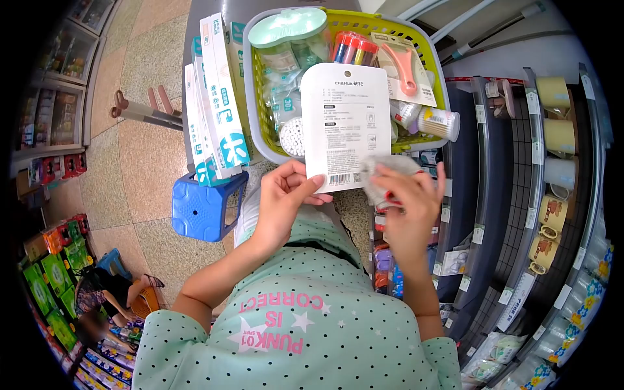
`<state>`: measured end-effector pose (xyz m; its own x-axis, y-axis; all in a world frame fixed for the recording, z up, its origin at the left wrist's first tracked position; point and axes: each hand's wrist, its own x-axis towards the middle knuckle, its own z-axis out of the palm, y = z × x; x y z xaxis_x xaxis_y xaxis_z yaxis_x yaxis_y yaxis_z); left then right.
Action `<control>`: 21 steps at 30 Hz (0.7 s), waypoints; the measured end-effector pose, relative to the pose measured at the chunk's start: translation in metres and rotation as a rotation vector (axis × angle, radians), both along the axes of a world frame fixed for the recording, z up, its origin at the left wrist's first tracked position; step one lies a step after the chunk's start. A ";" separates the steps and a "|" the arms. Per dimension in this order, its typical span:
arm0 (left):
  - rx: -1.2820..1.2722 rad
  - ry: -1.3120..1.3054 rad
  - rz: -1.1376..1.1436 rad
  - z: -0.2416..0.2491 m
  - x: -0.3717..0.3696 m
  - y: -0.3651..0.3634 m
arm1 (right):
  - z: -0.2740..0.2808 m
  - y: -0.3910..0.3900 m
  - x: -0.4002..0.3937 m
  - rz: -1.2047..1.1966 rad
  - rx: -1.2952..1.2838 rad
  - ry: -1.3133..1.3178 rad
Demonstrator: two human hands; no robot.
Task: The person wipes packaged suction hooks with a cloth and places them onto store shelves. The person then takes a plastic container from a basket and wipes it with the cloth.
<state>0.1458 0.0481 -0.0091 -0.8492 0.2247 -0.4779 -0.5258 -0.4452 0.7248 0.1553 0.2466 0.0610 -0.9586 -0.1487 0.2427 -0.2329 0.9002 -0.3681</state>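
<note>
My left hand (291, 198) pinches the lower left corner of a white printed card package (344, 123), thumb on its face. Beside the card's lower right corner, my right hand (409, 205) is closed on a grey cloth (383, 179), which is blurred. Behind the card stands a yellow-green and grey basket (260, 144). It holds a mint green lidded item (288, 27), a pink-handled tool on a card (404, 71), red-capped containers (354, 49), a tub of cotton swabs (439, 123) and clear packs.
Long white and teal boxes (221, 91) stand left of the basket, above a blue plastic stool (198, 208). Shelves with mugs (552, 211) and packaged goods line the right. At the lower left a person (107, 292) sits near green packs (57, 276).
</note>
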 end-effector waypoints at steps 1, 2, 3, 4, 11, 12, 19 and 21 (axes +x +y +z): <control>-0.004 0.003 0.005 0.000 0.001 0.001 | 0.001 0.010 -0.002 -0.053 0.030 0.007; -0.008 0.005 0.011 0.000 0.001 0.001 | 0.002 0.020 -0.003 -0.106 0.061 0.013; -0.022 0.011 0.009 0.001 0.000 0.001 | 0.002 0.024 -0.004 -0.158 0.091 0.019; -0.036 0.016 0.007 0.003 -0.001 0.000 | 0.005 0.024 -0.005 -0.184 0.064 0.053; -0.042 0.029 0.032 -0.002 0.002 0.002 | 0.009 -0.025 -0.002 0.088 -0.148 0.047; -0.040 0.033 0.026 -0.002 0.002 0.002 | -0.002 -0.029 -0.002 0.129 -0.140 0.033; -0.046 0.026 0.021 0.000 0.001 0.002 | -0.021 0.002 -0.027 -0.094 -0.029 0.119; -0.045 0.025 0.025 0.000 0.002 0.002 | -0.020 0.011 -0.039 -0.162 -0.011 0.189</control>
